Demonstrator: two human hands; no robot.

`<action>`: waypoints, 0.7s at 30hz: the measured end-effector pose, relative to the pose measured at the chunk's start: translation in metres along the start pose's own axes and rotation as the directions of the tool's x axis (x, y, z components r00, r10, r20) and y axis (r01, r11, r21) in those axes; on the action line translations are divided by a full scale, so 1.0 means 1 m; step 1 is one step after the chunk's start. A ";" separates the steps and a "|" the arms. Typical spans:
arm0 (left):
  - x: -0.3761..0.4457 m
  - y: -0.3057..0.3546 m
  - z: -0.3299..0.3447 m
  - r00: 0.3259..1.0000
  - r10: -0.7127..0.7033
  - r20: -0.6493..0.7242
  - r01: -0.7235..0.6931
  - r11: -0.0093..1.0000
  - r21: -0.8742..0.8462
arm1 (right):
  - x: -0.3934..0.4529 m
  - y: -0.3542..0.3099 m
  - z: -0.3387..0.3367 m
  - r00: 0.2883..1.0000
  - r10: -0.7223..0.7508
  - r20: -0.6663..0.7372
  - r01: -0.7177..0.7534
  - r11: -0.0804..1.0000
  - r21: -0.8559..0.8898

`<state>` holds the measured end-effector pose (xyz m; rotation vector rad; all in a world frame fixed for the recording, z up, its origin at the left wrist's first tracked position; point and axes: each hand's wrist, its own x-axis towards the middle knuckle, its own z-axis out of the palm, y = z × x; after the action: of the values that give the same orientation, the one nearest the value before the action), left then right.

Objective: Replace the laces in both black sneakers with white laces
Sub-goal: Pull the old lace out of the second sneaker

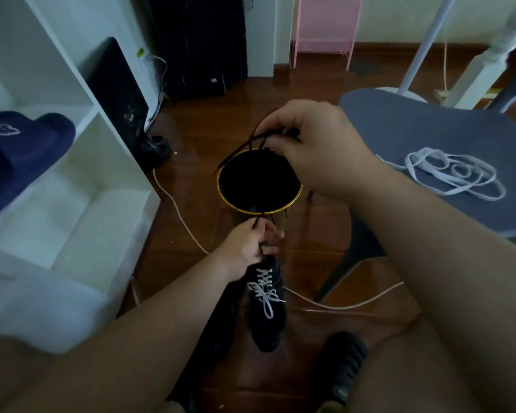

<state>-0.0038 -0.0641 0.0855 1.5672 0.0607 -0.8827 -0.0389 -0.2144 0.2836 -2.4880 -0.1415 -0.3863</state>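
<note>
Glossy reddish-brown wooden floor (251, 108); shiny gold metal rim of round black bin (283, 208); matt flat white cloth lace (459, 177).

Bare floor (319, 234) lies open between the gold-rimmed bin (259, 208), white shelf (122, 162) and grey seat (447, 135).

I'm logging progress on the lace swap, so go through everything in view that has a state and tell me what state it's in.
Left hand: pinches one end of the black lace.
Right hand: grips the bunched black lace above the bin.
Gold-rimmed bin: open, upright.
Sneaker on the floor: laced in white, bow tied.
White lace: loose, coiled on the grey seat.
Blue slipper: lying on the white shelf.
</note>
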 end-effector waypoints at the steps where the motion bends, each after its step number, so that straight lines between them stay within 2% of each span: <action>1: -0.007 0.015 0.005 0.999 -0.012 0.039 0.019 0.983 -0.182 | 0.001 0.001 0.002 0.998 0.034 -0.046 -0.032 0.998 0.046; 3: -0.024 0.047 0.014 0.992 0.036 0.124 0.024 0.891 -0.453 | 0.002 0.002 0.009 0.991 0.109 -0.078 -0.098 0.986 0.134; 5: -0.045 0.080 0.019 0.977 0.131 0.170 0.001 0.790 -0.613 | 0.001 0.003 0.016 0.987 0.160 -0.020 -0.155 0.977 0.145; 6: -0.054 0.097 0.020 0.976 0.150 0.156 -0.004 0.733 -0.680 | 0.001 0.005 0.020 0.985 0.165 0.042 -0.168 0.982 0.091; 8: -0.066 0.123 0.018 0.981 0.141 0.131 0.003 0.671 -0.742 | -0.001 0.005 0.027 0.955 0.210 0.208 -0.180 0.972 -0.153; 10: -0.073 0.144 0.017 0.987 0.090 0.134 0.023 0.743 -0.669 | -0.003 0.004 0.031 0.909 0.308 0.281 -0.218 0.926 -0.308; 11: -0.075 0.152 0.017 0.991 0.058 0.123 0.029 0.791 -0.611 | -0.004 0.004 0.034 0.910 0.316 0.268 -0.239 0.929 -0.284; 12: -0.077 0.159 0.019 0.994 0.038 0.100 0.026 0.824 -0.567 | -0.005 0.004 0.036 0.924 0.302 0.236 -0.263 0.948 -0.181; 13: -0.077 0.165 0.022 0.997 0.019 0.070 0.024 0.826 -0.563 | -0.005 0.003 0.037 0.935 0.301 0.190 -0.306 0.952 0.001; 14: -0.076 0.172 0.025 1.000 0.001 0.031 0.017 0.811 -0.585 | -0.005 0.002 0.036 0.931 0.334 0.151 -0.361 0.904 0.229; 15: -0.073 0.179 0.027 1.000 -0.002 0.002 0.003 0.780 -0.626 | -0.004 0.001 0.034 0.911 0.385 0.147 -0.409 0.803 0.434; 16: -0.067 0.186 0.027 1.000 0.004 -0.031 -0.024 0.750 -0.661 | -0.003 0.001 0.030 0.890 0.427 0.160 -0.439 0.707 0.555; 17: -0.059 0.193 0.026 0.998 0.025 -0.063 -0.061 0.724 -0.687 | -0.001 0.003 0.025 0.885 0.436 0.161 -0.442 0.682 0.583; 19: -0.047 0.204 0.021 0.989 0.044 -0.144 -0.129 0.746 -0.654 | 0.000 0.010 0.015 0.903 0.399 0.160 -0.423 0.765 0.486; 21: -0.032 0.208 0.013 0.978 0.076 -0.197 -0.157 0.887 -0.435 | 0.000 0.023 0.008 0.898 0.398 0.187 -0.439 0.833 0.337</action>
<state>0.0742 -0.1082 0.2762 1.1921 0.2751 -0.5805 -0.0327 -0.2281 0.2652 -2.0820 0.2675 -0.0271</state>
